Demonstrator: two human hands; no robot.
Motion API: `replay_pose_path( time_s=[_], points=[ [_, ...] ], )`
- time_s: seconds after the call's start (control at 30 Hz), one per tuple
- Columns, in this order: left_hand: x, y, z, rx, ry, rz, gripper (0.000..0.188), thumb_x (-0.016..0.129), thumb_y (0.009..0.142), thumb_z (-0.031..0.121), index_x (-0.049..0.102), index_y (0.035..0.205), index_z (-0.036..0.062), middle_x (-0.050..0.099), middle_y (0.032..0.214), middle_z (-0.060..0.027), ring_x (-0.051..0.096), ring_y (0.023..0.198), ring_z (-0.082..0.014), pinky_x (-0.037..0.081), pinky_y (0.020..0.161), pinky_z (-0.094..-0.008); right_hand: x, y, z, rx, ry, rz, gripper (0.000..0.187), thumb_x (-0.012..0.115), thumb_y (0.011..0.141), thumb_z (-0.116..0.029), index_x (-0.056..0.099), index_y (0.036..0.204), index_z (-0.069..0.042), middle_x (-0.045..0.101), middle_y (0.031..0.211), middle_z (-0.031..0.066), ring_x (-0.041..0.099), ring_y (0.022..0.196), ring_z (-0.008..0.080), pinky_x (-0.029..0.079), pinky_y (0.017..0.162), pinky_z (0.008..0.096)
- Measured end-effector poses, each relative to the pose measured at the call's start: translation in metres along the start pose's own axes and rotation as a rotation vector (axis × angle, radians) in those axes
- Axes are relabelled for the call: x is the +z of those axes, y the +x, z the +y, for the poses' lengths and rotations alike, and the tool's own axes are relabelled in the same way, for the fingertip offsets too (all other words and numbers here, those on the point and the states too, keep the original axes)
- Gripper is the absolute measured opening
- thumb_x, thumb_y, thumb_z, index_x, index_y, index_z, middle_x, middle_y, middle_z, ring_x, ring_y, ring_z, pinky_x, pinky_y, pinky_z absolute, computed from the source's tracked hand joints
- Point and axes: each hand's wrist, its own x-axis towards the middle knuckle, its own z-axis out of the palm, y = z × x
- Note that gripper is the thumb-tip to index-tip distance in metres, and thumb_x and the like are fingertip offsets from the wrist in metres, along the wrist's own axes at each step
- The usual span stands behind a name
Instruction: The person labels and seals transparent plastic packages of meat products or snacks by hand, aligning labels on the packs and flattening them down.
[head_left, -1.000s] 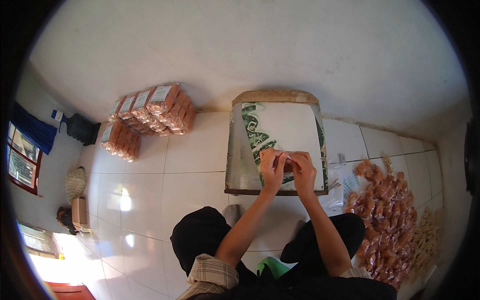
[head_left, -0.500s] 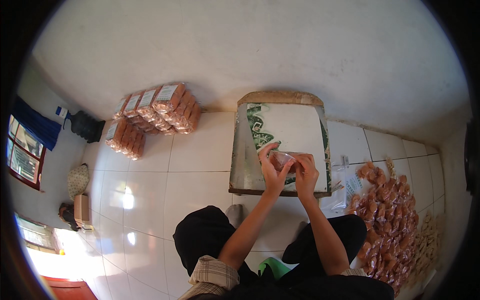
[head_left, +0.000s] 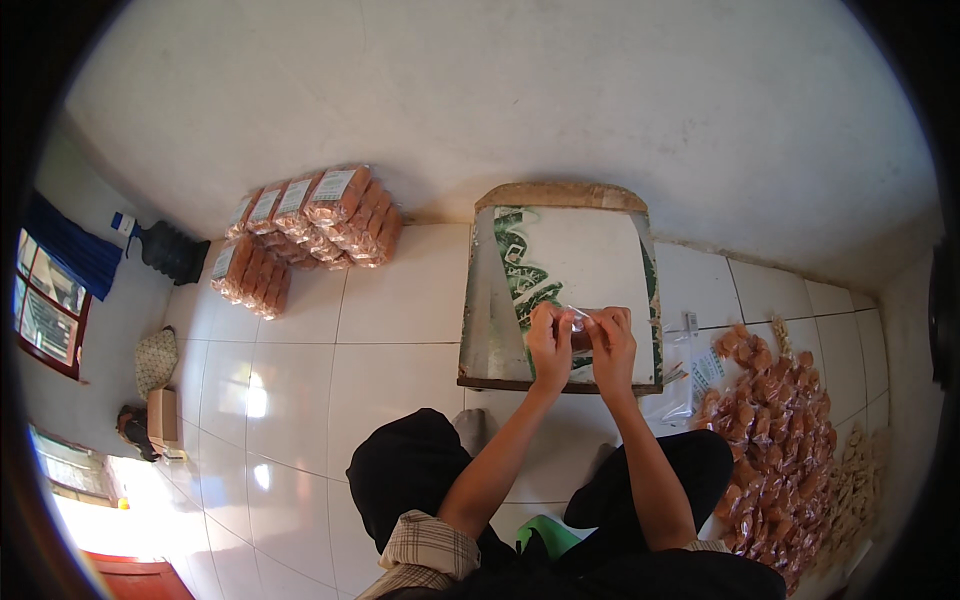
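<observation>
Over the near part of a low table (head_left: 486,330) with a white and green top sheet (head_left: 600,250), both my hands hold one small clear plastic packet (head_left: 580,338) with something brown inside. My left hand (head_left: 550,342) pinches the film on the packet's left side. Opposite it, my right hand (head_left: 612,348) grips the right side, fingers closed. A shiny bit of film shows between the fingertips. Much of the packet is hidden by the hands.
At right on the tiled floor lies a large heap of brown wrapped pieces (head_left: 770,450), with pale pieces (head_left: 855,485) beyond. Flat clear bags (head_left: 678,375) lie beside the table. Stacked brown packs (head_left: 330,215) stand against the wall at left. A green object (head_left: 550,535) is between my legs.
My left fingers, spread around the packet before, have closed into a pinch on its film. Both hands have drawn level at its upper edge.
</observation>
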Motion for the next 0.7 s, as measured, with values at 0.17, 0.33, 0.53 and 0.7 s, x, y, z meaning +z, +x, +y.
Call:
replay_pose_path(
  time_s=[0.17, 0.33, 0.53, 0.7],
  points=[
    [-0.013, -0.001, -0.003, 0.019, -0.011, -0.053, 0.009, 0.052, 0.090, 0.009, 0.049, 0.095, 0.0016, 0.046, 0.092, -0.0086, 0.045, 0.083, -0.0159, 0.038, 0.078, -0.0291, 0.004, 0.002, -0.004, 0.099, 0.066, -0.035, 0.008, 0.059, 0.084, -0.007, 0.063, 0.084, 0.000, 0.052, 0.074, 0.0081, 0.049, 0.076, 0.0223, 0.042, 0.065, 0.0312],
    [-0.026, -0.049, 0.004, 0.299, 0.447, 0.043, 0.042, 0.051, 0.086, 0.006, 0.038, 0.124, -0.0033, 0.040, 0.122, -0.0190, 0.040, 0.114, -0.0306, 0.017, 0.105, -0.0469, 0.007, 0.005, -0.003, 0.111, 0.064, 0.003, 0.008, 0.060, 0.083, -0.006, 0.063, 0.083, 0.001, 0.054, 0.073, 0.0080, 0.050, 0.074, 0.0230, 0.042, 0.066, 0.0318],
    [-0.007, -0.050, 0.016, 0.219, 0.651, -0.192, 0.062, 0.051, 0.083, 0.004, 0.023, 0.138, -0.0058, 0.024, 0.143, -0.0237, 0.022, 0.134, -0.0367, 0.005, 0.109, -0.0524, 0.011, -0.001, -0.003, 0.066, 0.058, 0.033, 0.007, 0.059, 0.082, -0.004, 0.063, 0.082, 0.001, 0.054, 0.073, 0.0086, 0.051, 0.075, 0.0239, 0.042, 0.066, 0.0322],
    [-0.003, -0.035, 0.025, 0.239, 0.522, -0.181, 0.057, 0.053, 0.084, 0.004, 0.029, 0.135, -0.0067, 0.035, 0.137, -0.0233, 0.031, 0.130, -0.0371, 0.016, 0.108, -0.0500, 0.005, -0.001, -0.003, 0.060, 0.074, 0.041, 0.006, 0.059, 0.082, -0.003, 0.062, 0.081, 0.002, 0.054, 0.074, 0.0087, 0.049, 0.074, 0.0235, 0.042, 0.065, 0.0319]
  ],
)
